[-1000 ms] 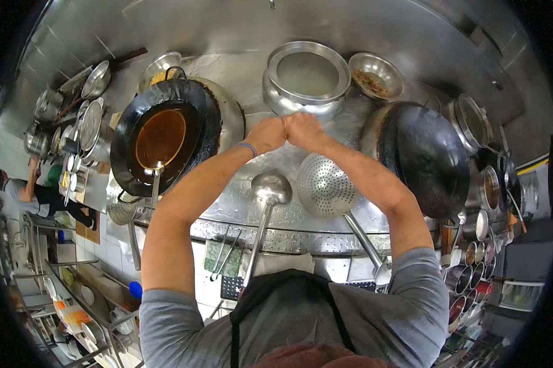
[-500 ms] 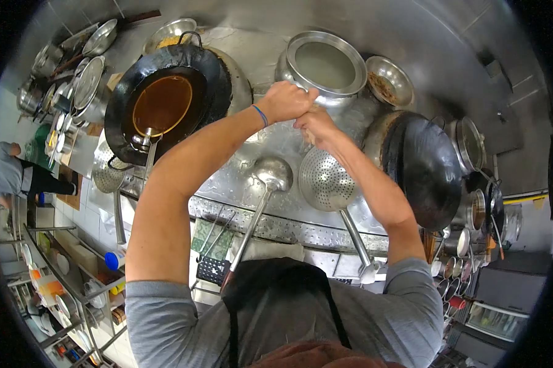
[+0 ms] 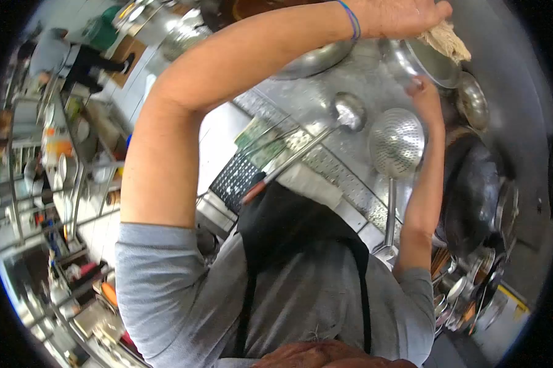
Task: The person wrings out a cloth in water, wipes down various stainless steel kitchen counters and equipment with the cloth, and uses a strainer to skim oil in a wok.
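My left hand (image 3: pixel 402 17), with a blue band on its wrist, is closed on a crumpled beige rag (image 3: pixel 445 42) at the top of the head view. The rag hangs out over the rim of a steel pot (image 3: pixel 405 58). Below it and apart from the rag is my right hand (image 3: pixel 427 98), its fingers smeared by motion. Close to that hand lies a perforated skimmer (image 3: pixel 397 141), its handle towards me. A steel ladle (image 3: pixel 350 111) rests on the wet metal stove top (image 3: pixel 313 95) further left.
A dark wok (image 3: pixel 476 190) stands at the right, with a steel bowl (image 3: pixel 474 101) behind it. A wok of brown liquid (image 3: pixel 258 7) is partly cut off at the top. Another person (image 3: pixel 65 58) bends over at far left, near metal racks (image 3: pixel 77 178).
My hands, together before, have come apart. The left has moved up and right with the rag, now plainly visible; the right is lower. The whole view has turned.
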{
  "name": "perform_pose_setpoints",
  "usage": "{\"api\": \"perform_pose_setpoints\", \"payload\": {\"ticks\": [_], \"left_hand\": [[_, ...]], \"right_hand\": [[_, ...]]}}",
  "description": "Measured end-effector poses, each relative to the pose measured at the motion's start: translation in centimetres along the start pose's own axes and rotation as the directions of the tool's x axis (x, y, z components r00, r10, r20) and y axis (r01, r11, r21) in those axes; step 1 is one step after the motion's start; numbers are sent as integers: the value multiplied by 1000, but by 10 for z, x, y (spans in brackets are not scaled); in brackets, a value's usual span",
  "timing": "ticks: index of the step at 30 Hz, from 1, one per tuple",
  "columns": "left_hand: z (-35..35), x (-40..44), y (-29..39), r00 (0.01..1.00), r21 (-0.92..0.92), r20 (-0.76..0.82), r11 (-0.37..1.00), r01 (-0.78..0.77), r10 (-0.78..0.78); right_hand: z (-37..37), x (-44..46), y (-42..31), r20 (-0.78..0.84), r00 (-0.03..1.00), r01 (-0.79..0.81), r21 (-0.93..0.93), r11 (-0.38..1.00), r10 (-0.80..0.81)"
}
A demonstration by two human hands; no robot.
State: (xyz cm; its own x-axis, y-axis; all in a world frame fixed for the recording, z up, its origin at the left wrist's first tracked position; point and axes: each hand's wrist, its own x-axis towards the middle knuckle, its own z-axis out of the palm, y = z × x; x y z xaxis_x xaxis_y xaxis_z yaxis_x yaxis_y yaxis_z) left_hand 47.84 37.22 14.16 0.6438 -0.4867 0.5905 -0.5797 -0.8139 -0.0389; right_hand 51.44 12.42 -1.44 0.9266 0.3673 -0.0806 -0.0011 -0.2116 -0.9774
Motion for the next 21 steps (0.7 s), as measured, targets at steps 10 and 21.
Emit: {"api": "perform_pose_setpoints", "payload": {"ticks": [10,21], "left_hand": [[-99,-215,62,796,-12,123,801,599,-593],[-88,-331,172,360,-563,638,-92,821,-681]], "right_hand": [[105,-97,3,492,866,202,-183,962,-88],[204,-194,14,584,784,-33,375,926,-209]]}}
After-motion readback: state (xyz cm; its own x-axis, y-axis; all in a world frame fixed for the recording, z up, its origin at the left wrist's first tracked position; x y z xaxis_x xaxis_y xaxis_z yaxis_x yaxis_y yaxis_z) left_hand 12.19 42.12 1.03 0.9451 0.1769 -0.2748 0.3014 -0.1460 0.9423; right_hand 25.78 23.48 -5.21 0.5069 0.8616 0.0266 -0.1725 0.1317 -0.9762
